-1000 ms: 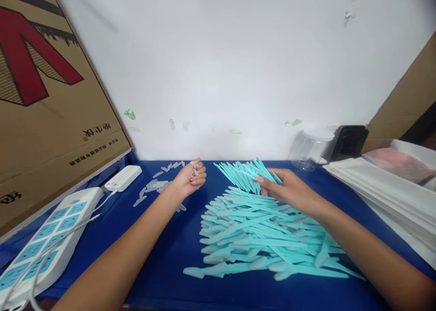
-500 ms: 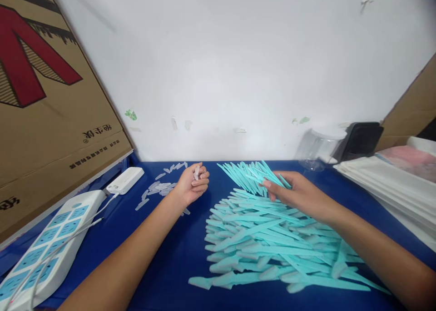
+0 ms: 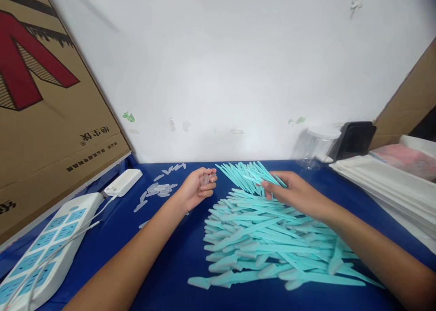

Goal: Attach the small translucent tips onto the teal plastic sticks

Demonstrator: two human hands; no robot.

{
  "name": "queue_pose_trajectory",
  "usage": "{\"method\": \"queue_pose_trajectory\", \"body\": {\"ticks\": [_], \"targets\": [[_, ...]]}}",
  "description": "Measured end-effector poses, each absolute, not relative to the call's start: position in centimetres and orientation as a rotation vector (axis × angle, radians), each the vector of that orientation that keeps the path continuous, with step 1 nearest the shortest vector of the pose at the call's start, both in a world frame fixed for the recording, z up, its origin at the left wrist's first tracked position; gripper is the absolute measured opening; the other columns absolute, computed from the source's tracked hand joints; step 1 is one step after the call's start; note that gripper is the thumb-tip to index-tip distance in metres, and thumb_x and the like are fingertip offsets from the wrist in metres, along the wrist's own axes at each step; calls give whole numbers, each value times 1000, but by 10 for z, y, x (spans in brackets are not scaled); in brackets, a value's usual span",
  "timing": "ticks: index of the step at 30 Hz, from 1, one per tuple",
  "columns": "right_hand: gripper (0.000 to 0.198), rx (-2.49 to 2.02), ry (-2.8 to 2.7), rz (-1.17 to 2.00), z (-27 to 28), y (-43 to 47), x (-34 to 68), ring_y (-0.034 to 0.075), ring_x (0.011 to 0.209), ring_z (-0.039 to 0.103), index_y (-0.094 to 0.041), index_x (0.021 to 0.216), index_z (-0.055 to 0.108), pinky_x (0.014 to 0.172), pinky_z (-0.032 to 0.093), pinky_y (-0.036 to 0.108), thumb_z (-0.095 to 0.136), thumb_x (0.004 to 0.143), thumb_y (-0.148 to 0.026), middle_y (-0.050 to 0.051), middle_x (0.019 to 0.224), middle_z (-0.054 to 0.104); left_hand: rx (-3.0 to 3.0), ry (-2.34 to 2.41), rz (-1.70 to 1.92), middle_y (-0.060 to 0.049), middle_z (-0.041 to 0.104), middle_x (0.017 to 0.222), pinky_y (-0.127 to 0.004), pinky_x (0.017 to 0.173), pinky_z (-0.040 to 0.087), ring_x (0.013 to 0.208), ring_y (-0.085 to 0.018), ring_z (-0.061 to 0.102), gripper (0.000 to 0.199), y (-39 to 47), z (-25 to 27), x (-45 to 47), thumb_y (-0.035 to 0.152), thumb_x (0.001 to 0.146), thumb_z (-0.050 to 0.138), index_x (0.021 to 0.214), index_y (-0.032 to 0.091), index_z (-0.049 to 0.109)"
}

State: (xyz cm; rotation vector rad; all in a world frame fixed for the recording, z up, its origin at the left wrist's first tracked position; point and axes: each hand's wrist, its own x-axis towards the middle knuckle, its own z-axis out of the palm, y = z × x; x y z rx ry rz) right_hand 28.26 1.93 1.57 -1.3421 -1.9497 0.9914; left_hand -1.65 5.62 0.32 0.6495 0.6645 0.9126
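Note:
My left hand (image 3: 199,187) is closed with its fingers curled around small clear plastic blade caps (image 3: 206,179). Loose caps of the same kind (image 3: 159,189) lie scattered on the blue tabletop to its left. In my right hand (image 3: 289,190) are several thin turquoise eyebrow razors (image 3: 269,177), their slim ends fanning out toward the left. Just beyond its fingertips sits a smaller heap of turquoise razors (image 3: 238,174). Below that hand spreads a large pile of turquoise razors (image 3: 252,233), with pale covers on their broad ends.
On the left are a white power strip (image 3: 47,247) with cables, a white power bank (image 3: 123,182) and a cardboard box (image 3: 68,120). A clear jar (image 3: 315,149), a black stand (image 3: 356,140) and stacked white trays (image 3: 378,183) stand on the right. A white wall (image 3: 218,65) rises behind.
My left hand has moved slightly right, toward the razors, and its fingers have shifted over the clear caps. My right hand stays nearly in place with its razors. The view has shifted a little.

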Motion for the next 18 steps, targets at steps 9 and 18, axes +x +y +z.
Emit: {"method": "queue_pose_trajectory", "body": {"ticks": [9, 18], "targets": [[38, -1280, -1941, 1033, 16, 20, 283, 12, 53, 37, -19, 81, 67, 50, 29, 26, 57, 95, -53, -4, 60, 41, 997, 743, 837, 5, 46, 77, -12, 36, 17, 45, -2, 22, 31, 40, 6, -5, 27, 94, 67, 121, 15, 59], [43, -1244, -1837, 1200, 27, 13, 272, 10, 48, 38, -20, 96, 59, 44, 29, 25, 69, 85, -61, 1, 72, 65, 1254, 858, 698, 8, 32, 59, -17, 38, 14, 45, -6, 15, 32, 31, 6, 4, 50, 97, 59, 88, 19, 56]]}}
